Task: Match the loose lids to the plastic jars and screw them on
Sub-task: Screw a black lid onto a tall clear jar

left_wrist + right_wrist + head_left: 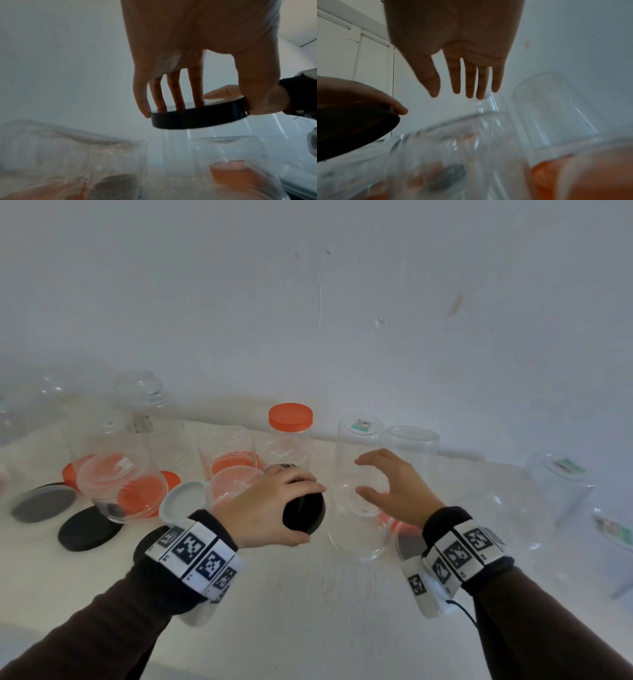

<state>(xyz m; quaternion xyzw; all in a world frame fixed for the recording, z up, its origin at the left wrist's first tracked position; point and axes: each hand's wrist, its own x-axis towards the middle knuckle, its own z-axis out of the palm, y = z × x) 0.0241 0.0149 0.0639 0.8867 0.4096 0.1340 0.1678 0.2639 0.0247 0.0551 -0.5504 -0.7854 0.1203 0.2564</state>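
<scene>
Gripping a black lid (304, 516) in the left hand (265, 508), the person holds it up off the table, thumb and fingertips pinching its rim. From the left wrist view the lid (199, 117) sits nearly flat under the fingers (178, 93), hovering over the clear jars below.

Right beside it is a tall clear jar (359, 484) standing upside down on the white table (308, 604), with a small green-and-white sticker on its base. The print on that sticker is too blurry to read. The right hand (399, 489) is spread loose right at that jar, fingers relaxed and holding nothing; can't tell if it's actually touching the plastic. In the right wrist view the fingers (471, 81) hang straight and apart above the jar.

Further back, one jar with an orange lid (290, 436) stands upright against the wall, already capped. Off to the left there's a jumble of clear jars with loose orange lids (142, 494) seen through them, plus a grey lid (44, 503), another black lid (89, 528) and a pale lid (181, 501) lying flat on the table. More upside-down jars sit to the right, a couple with greenish labels (568, 465), also unreadable. Both wrists wear bands with black-and-white square markers (197, 556).
</scene>
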